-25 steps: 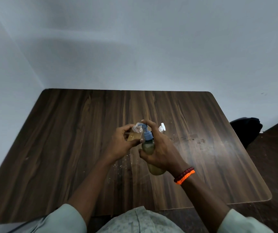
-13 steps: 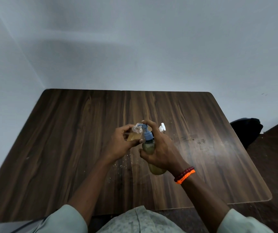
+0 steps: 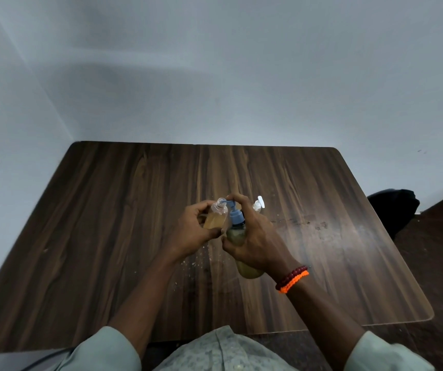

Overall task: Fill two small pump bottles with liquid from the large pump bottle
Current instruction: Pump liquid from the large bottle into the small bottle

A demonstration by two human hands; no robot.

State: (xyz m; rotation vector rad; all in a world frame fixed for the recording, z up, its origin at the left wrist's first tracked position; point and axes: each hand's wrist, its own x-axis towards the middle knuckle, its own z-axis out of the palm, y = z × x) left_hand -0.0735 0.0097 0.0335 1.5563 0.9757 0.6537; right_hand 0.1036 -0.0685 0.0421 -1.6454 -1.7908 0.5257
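My left hand (image 3: 192, 231) grips a small clear bottle (image 3: 216, 216), uncapped, partly filled with amber liquid. My right hand (image 3: 255, 236) wraps around the large bottle (image 3: 247, 270) of yellow-green liquid, held above the table, and its index finger rests on the blue pump head (image 3: 235, 211). The blue spout reaches over the small bottle's open mouth. A second small bottle with a white pump (image 3: 259, 204) stands just behind my right hand, mostly hidden.
The dark wooden table (image 3: 108, 223) fills the corner between two grey walls. Small droplets or crumbs (image 3: 196, 259) speckle it under my hands, and smears (image 3: 308, 223) mark it to the right. A black object (image 3: 394, 207) sits beyond the right edge.
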